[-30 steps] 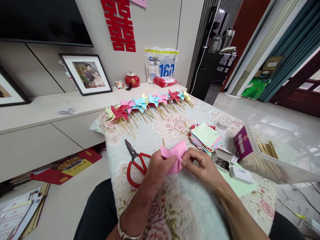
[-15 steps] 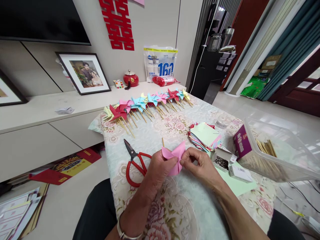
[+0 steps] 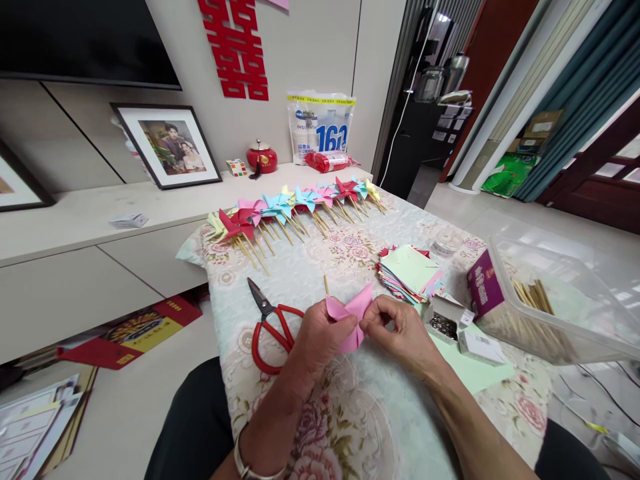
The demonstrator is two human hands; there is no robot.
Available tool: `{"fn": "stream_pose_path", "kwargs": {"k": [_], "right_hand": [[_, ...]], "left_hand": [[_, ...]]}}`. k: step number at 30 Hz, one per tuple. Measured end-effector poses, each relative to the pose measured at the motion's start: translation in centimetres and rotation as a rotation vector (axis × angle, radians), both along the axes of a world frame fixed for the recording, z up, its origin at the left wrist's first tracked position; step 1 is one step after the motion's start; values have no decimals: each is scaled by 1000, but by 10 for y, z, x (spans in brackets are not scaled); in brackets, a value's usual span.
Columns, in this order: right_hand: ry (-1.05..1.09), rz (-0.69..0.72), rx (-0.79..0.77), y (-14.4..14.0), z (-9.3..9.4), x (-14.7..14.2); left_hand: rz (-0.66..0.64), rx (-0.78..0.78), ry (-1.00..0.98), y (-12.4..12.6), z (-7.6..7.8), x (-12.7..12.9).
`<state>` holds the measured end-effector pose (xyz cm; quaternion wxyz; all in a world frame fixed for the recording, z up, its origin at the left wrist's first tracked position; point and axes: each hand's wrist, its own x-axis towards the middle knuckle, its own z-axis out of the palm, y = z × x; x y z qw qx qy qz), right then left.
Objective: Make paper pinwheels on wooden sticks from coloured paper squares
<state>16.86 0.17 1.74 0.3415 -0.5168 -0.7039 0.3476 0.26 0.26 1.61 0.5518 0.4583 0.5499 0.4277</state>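
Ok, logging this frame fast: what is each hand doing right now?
Left hand: closed on the pink paper pinwheel.
Right hand: fingertips pinched on the same pinwheel's flap.

We see a matt pink paper pinwheel (image 3: 350, 323) on a thin wooden stick. The desk (image 3: 350, 427) wears a soft floral cloth. The scissors (image 3: 270, 327) pair dull metal blades with glossy red plastic handles. The bin (image 3: 550, 313) is clear, glossy plastic.

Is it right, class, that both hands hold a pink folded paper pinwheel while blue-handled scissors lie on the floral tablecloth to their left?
Not quite: the head view shows red-handled scissors, not blue. Both hands, left hand and right hand, hold the pink folded paper pinwheel above the floral tablecloth.
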Motion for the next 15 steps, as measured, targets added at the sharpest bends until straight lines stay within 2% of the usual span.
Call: {"fn": "stream_pose_path", "kwargs": {"k": [15], "right_hand": [[-13,-9,2,-1,1,-1]], "left_hand": [[-30,24,-17,1,-5,0]]}}
